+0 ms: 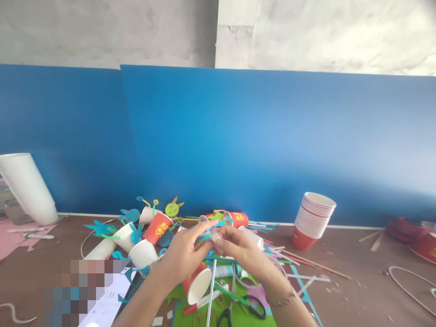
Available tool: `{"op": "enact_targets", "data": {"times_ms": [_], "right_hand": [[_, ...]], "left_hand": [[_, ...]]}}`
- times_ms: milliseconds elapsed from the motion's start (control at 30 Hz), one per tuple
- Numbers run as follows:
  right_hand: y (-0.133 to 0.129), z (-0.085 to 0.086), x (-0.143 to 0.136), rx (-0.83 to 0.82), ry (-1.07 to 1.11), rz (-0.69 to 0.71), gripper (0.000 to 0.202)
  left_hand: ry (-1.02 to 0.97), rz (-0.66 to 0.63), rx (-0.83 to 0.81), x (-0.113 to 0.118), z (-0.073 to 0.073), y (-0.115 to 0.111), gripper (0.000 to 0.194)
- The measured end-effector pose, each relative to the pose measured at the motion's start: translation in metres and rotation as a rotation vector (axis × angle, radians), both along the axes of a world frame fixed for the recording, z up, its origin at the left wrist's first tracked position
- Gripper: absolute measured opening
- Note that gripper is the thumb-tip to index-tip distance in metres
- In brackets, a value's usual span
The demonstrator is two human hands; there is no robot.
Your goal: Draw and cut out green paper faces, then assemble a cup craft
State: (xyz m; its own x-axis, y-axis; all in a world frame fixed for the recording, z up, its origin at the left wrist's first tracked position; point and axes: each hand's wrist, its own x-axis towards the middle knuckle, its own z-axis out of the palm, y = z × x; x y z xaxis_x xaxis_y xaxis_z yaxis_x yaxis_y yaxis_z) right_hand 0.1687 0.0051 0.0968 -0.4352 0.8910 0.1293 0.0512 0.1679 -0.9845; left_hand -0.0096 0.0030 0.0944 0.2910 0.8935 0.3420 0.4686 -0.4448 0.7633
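The fingers [208,227] of both hands meet on a small clear piece [215,235], pinching it between them above the counter [347,290]. The left hand [185,250] and right hand [240,247] hover over a red cup [197,284] on its side, scissors [250,306] and paper scraps. A stack of cups [313,220] stands well apart to the right.

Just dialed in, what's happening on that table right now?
A person's left hand and right hand meet over a cluttered brown table, pinching a small clear piece between the fingertips; what it is cannot be told. Below the hands lie a red paper cup on its side, a white straw and scissors. Decorated cups are heaped behind, and a stack of red cups leans to the right.
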Motion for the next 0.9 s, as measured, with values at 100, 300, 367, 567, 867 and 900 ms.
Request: {"op": "enact_targets", "data": {"times_ms": [100, 300, 367, 567, 867, 900], "right_hand": [[-0.001, 0.002, 0.001, -0.035, -0.011, -0.021, 0.029], [0.003, 0.0, 0.006, -0.134, 0.107, 0.048, 0.017], [0.004, -0.002, 0.007, -0.143, 0.134, 0.074, 0.019], [0.005, -0.003, 0.004, -0.104, 0.002, 0.02, 0.023], [0.0, 0.001, 0.006, -0.062, 0.056, 0.061, 0.016], [0.0, 0.003, 0.007, -0.045, 0.04, 0.063, 0.017]], "left_hand": [[0.043, -0.031, 0.015, 0.002, 0.001, 0.0, 0.029], [-0.012, 0.055, -0.015, 0.001, -0.007, 0.006, 0.03], [-0.014, 0.066, -0.01, 0.0, -0.009, 0.007, 0.031], [0.035, 0.001, 0.057, -0.001, -0.009, 0.005, 0.034], [-0.027, 0.066, 0.0, 0.003, -0.005, 0.005, 0.034], [-0.025, 0.071, 0.019, 0.002, -0.004, 0.004, 0.034]]}}
